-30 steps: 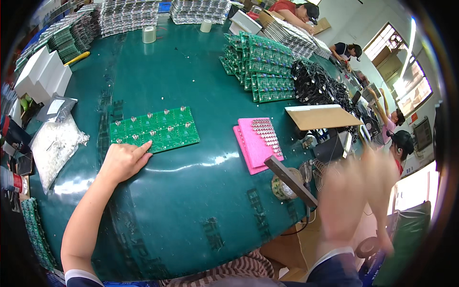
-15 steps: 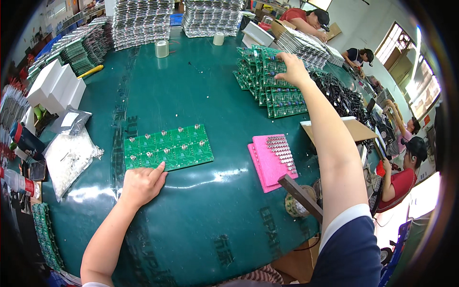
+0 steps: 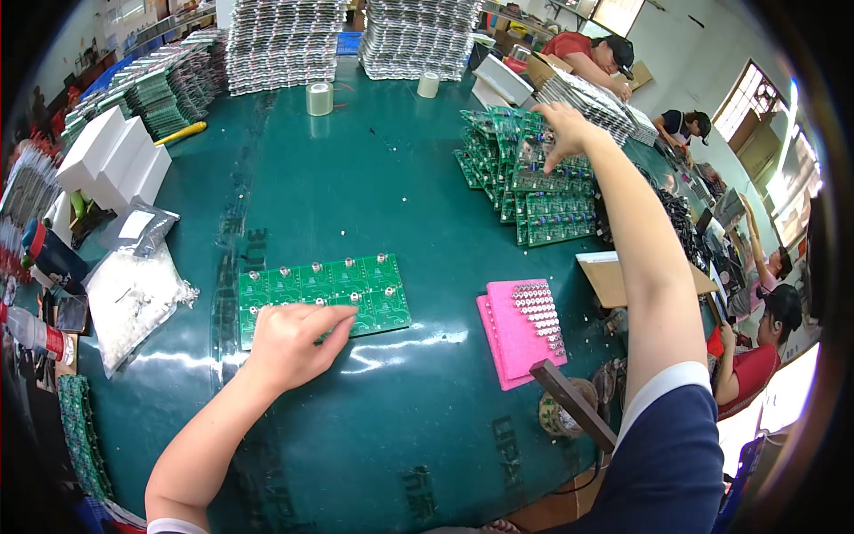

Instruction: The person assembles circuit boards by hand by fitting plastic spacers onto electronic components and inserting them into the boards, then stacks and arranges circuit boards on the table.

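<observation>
**Left hand [image 3: 298, 345] at a single circuit board [image 3: 331, 292], right hand [image 3: 571, 135] spread over a stack of boards [image 3: 523, 189]**

The circuit board lies flat on the green table [image 3: 356, 445], left of centre, with small metal knobs standing in rows on its face. The left hand is at its near edge and hides part of the near row. Its fingers are curled, with the forefinger and thumb pointing to the right; whether it grips anything or touches the board cannot be told.

The right arm reaches far forward. The right hand is wide, thumb and fingers well apart, over the upper part of the stack of boards, which sits at the far right; contact with the top boards cannot be made out.

Nearer the person, a pink foam pad [image 3: 509, 343] carries rows of metal pieces [image 3: 537, 307]. Just beside its near corner, a dark bar [image 3: 574, 407] slants across a round roll [image 3: 553, 416]. A flap of cardboard [image 3: 636, 280] is to the right of the pad.

On the left are a clear bag of white bits [image 3: 133, 303], white blocks [image 3: 111, 165] and a yellow tool [image 3: 181, 133]. Two tape rolls [image 3: 319, 100] stand toward the back.
</observation>
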Tool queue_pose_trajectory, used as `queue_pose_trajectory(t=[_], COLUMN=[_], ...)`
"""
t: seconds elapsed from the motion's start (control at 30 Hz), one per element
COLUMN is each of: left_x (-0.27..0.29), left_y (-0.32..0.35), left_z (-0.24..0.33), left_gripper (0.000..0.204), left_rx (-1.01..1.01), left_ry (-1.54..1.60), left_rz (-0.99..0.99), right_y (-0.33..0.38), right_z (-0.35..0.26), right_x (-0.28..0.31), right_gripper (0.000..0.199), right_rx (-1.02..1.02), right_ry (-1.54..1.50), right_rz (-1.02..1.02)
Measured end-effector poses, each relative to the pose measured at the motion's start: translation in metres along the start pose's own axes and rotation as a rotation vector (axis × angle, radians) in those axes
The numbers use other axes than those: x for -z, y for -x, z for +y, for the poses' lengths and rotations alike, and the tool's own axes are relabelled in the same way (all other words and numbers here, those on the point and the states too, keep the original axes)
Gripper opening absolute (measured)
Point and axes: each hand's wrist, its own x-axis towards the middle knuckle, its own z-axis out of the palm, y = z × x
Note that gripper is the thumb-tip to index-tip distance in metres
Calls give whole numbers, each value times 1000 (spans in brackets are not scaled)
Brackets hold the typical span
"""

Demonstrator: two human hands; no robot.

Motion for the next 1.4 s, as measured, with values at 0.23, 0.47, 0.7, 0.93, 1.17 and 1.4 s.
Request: queue_pose_trajectory(t=[0.23, 0.47, 0.7, 0.93, 1.17, 1.4], left_x=[-17, 8, 11, 17, 26, -3], left_y=[-7, 11, 32, 46, 51, -29], left_z=[6, 13, 13, 14, 8, -9], left_gripper=[7, 10, 14, 15, 16, 28], left_rx=[91, 417, 661, 737, 766, 543], left_ry=[213, 287, 459, 471, 457, 575], left_rz=[-23, -117, -50, -67, -35, 11], right_y=[24, 65, 60, 57, 77, 38], right_z=[16, -11, -58, -66, -71, -32], right_x=[2, 27, 16, -20, -44, -10], right_gripper=[88, 75, 77, 63, 47, 31], right_rx=[31, 223, 144, 147, 164, 27], right_ry=[-65, -182, -109, -200, -354, -400], right_rz=[68, -21, -435, -276, -3, 190])
